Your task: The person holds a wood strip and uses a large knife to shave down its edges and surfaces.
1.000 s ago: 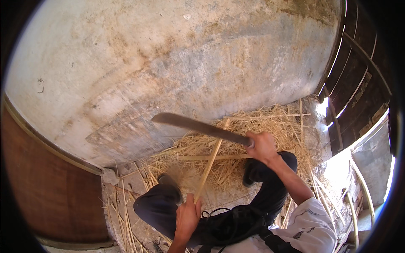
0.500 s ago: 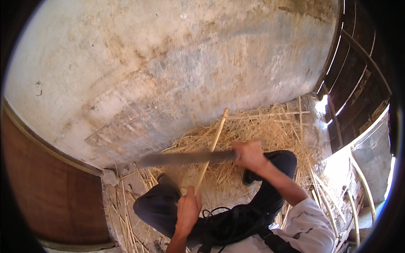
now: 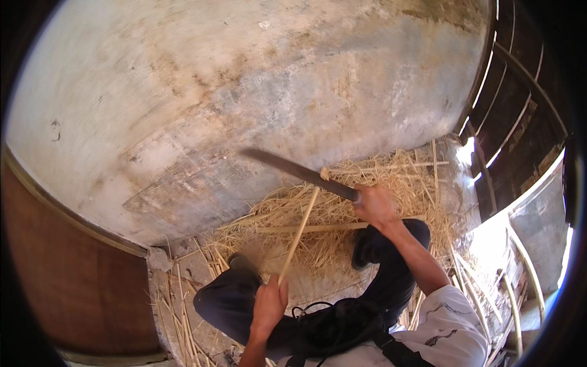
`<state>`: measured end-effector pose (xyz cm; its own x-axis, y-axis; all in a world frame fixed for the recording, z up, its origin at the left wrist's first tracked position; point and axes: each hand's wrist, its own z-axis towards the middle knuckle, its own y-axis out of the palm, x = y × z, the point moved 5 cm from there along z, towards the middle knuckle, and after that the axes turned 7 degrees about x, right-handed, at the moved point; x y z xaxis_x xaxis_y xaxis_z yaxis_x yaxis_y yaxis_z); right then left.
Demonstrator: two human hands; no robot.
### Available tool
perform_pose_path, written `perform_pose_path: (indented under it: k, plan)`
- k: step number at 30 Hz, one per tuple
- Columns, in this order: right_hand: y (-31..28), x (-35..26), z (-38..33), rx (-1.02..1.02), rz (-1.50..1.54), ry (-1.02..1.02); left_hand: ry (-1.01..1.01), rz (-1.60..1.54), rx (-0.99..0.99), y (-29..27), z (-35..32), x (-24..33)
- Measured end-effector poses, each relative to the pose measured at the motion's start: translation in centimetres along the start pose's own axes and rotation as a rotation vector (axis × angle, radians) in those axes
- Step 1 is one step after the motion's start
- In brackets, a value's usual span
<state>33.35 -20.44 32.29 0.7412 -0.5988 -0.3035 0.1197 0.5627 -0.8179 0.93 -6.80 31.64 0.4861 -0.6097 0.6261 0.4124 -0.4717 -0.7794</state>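
Observation:
My right hand (image 3: pixel 374 207) grips the handle of a long dark machete (image 3: pixel 293 171), its blade pointing up and left across the pale wall. The blade meets the upper end of a thin yellow stick (image 3: pixel 301 230). My left hand (image 3: pixel 269 303) holds the lower end of that stick, which leans up and to the right. Both hands work above my bent legs in dark trousers (image 3: pixel 244 306).
A heap of straw-coloured shavings and split sticks (image 3: pixel 342 214) covers the floor by a stained plaster wall (image 3: pixel 244 92). A brown wooden panel (image 3: pixel 67 263) stands at the left. A dark slatted wooden door (image 3: pixel 520 104) is at the right, with pale curved canes (image 3: pixel 520 275) below it.
The machete swung down along the stick half a second ago and is now raised again, with the blade at the stick's top end. My left hand kept hold of the stick.

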Motion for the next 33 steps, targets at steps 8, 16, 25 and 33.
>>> perform_pose_path:
  k: [8, 16, 25, 33]
  plan:
    - [0.2, 2.1, 1.2, -0.038, 0.023, 0.014, -0.059, 0.029, -0.052, 0.1, -1.1, 1.1]
    - [0.5, -7.1, -3.0, -0.135, -0.009, -0.203, 0.007, 0.012, 0.009, 0.8, -0.2, 2.2]
    - [-1.8, 11.0, 1.4, 0.252, 0.48, 0.435, -0.118, -0.098, 0.094, -5.1, -6.4, -0.8]
    - [-4.7, 0.0, 0.0, -0.035, 0.81, 0.343, -0.457, -0.945, -0.412, -0.6, -4.6, -2.8]
